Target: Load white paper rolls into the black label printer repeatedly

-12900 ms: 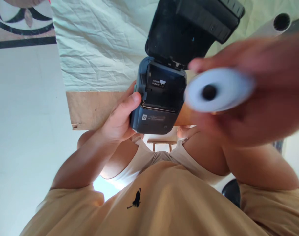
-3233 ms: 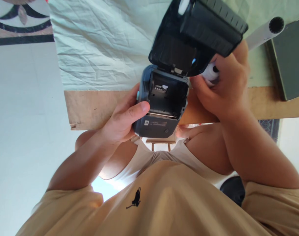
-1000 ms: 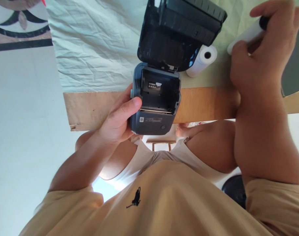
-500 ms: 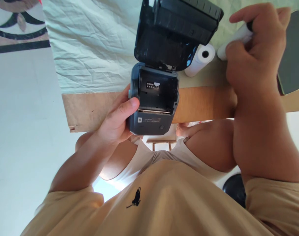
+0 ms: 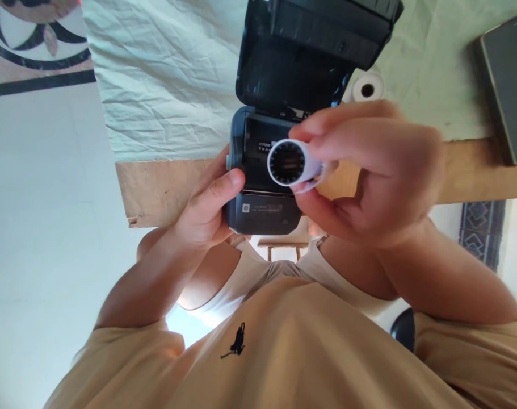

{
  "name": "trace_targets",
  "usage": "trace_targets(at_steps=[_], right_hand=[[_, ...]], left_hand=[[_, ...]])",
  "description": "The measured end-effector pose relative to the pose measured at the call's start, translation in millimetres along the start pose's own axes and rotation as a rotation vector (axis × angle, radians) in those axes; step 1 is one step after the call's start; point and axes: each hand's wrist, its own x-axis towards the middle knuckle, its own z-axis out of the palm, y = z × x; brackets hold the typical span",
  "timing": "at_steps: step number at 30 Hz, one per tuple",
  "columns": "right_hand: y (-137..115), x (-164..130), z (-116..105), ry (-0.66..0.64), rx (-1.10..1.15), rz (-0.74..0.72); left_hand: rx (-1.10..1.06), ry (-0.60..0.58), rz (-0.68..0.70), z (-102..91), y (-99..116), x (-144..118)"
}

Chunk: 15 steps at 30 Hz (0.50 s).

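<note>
Light, crushable roll pinched by right hand fingers around its sides, held before open printer gripped in left hand; best held gently.

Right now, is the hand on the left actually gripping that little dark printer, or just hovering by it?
Touching. The head view shows the left hand wrapped round the printer, thumb pressed flat on its front edge with no gap.
</note>
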Motion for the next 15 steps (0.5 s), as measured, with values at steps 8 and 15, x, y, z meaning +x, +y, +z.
trace_targets(at_steps=[8,15], right_hand=[[3.9,4.7,-0.5,0.021,0.026,-0.302],[6.2,2.7,5.0,0.11,-0.053,-0.437]], left_hand=[[0.02,0.02,0.008,0.7,-2.0,-1.1],[-0.006,-0.043,-0.021,-4.1,-1.1,-4.3]])
